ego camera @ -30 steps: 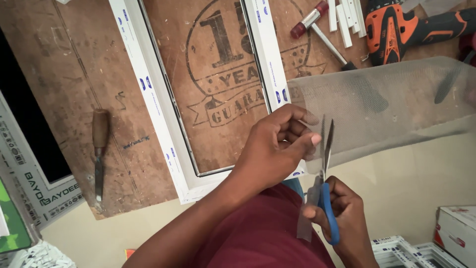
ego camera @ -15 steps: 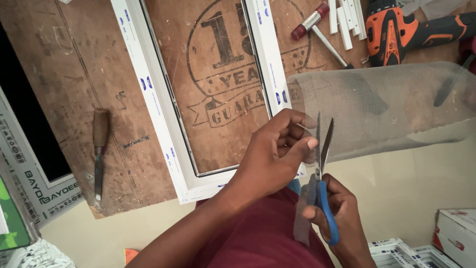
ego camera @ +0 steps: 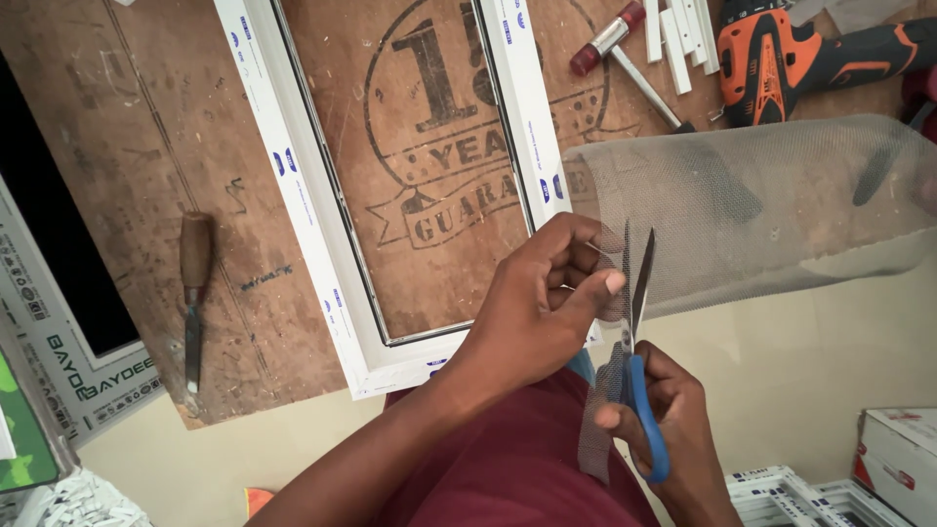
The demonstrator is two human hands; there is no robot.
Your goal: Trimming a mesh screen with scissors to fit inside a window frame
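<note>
The right hand [ego camera: 664, 429] grips one pair of blue-handled scissors [ego camera: 639, 361], blades parted and pointing up through the grey mesh [ego camera: 761, 205]. The left hand [ego camera: 542, 303] pinches the mesh edge just beside the blades, fingers curled. Behind lie one white window frame [ego camera: 293, 185] on the wooden board [ego camera: 117, 146], one chisel [ego camera: 193, 293], one hammer [ego camera: 625, 49] and one orange drill [ego camera: 791, 59].

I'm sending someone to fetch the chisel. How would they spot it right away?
Start at the brown wooden board and go left of the white window frame. The chisel lies there alone; its brown wooden handle and narrow, dull metal blade distinguish it from the red-tipped hammer and orange drill.
</note>
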